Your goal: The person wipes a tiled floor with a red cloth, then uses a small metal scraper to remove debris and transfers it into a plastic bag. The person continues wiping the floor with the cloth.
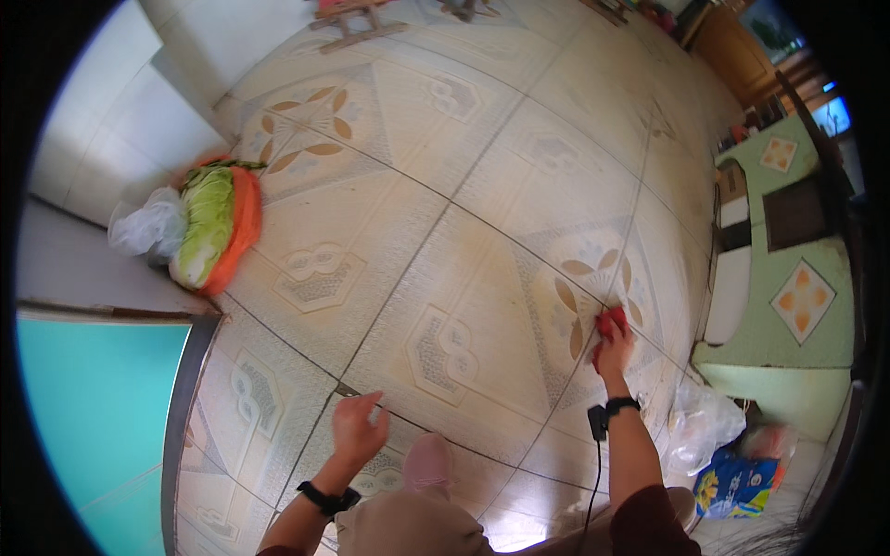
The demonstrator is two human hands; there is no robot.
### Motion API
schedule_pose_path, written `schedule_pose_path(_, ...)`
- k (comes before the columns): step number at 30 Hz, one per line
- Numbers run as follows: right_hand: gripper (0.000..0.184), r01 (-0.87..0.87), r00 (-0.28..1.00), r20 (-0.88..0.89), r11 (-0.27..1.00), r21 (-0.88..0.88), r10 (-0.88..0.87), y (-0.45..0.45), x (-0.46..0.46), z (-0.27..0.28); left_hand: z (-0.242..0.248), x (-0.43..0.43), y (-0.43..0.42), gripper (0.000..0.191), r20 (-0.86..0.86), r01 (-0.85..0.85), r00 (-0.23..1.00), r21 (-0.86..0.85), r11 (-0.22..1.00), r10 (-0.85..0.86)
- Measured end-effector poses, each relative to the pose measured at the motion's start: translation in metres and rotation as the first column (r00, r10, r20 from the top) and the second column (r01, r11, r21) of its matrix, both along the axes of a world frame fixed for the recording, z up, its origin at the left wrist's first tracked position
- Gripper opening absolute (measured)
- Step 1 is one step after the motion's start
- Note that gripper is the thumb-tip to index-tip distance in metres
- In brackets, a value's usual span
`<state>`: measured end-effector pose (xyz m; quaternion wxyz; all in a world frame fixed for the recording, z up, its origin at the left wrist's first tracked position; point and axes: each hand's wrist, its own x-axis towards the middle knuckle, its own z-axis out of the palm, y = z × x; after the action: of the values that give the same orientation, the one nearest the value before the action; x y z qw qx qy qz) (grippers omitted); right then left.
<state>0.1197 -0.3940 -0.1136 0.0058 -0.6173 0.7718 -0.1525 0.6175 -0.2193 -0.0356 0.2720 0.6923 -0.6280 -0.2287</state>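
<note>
My right hand (614, 347) grips a bunched red cloth (612, 322) against the tiled floor (480, 278), over a tile with a brown petal pattern. A black band with a small box and a cable (598, 472) is on that wrist. My left hand (359, 427) is in front of my left knee, holding nothing, its fingers loosely bent and the thumb apart. It appears to hover above the floor near a dark chipped spot (345, 390) at a tile joint. Below it to the right shows a pink shoe (427, 462) on my foot.
At the left wall, a Chinese cabbage (206, 222) lies in an orange bag (245, 226) beside a clear plastic bag (154, 221). A teal surface (97, 403) borders the lower left. On the right are a green tiled structure (786, 347), a plastic bag (702, 424) and a blue printed package (737, 485).
</note>
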Motion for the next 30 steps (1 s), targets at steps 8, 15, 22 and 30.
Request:
schedule_pose_path(8, 0.063, -0.588, 0.79, 0.227, 0.808, 0.023, 0.569, 0.025, 0.205, 0.026, 0.018, -0.052, -0.075, 0.028, -0.206, 0.094, 0.969, -0.219, 0.971, -0.14)
schedule_pose_path(15, 0.056, -0.616, 0.542, 0.677, 0.783, -0.082, 0.498, 0.06, 0.279, 0.053, 0.002, -0.065, -0.092, 0.065, 0.033, 0.146, 0.989, -0.126, 0.981, -0.143)
schedule_pose_path(22, 0.041, -0.281, 0.891, 0.352, 0.957, -0.075, 0.289, 0.071, 0.16, 0.028, -0.035, -0.085, -0.114, 0.069, 0.223, 0.369, 0.906, 0.006, 0.929, -0.361)
schedule_pose_path(30, 0.024, -0.227, 0.934, 0.28, 0.974, -0.015, 0.222, 0.048, 0.152, -0.005, -0.078, 0.071, -0.238, 0.057, 0.428, -0.033, 0.893, -0.25, 0.968, 0.141)
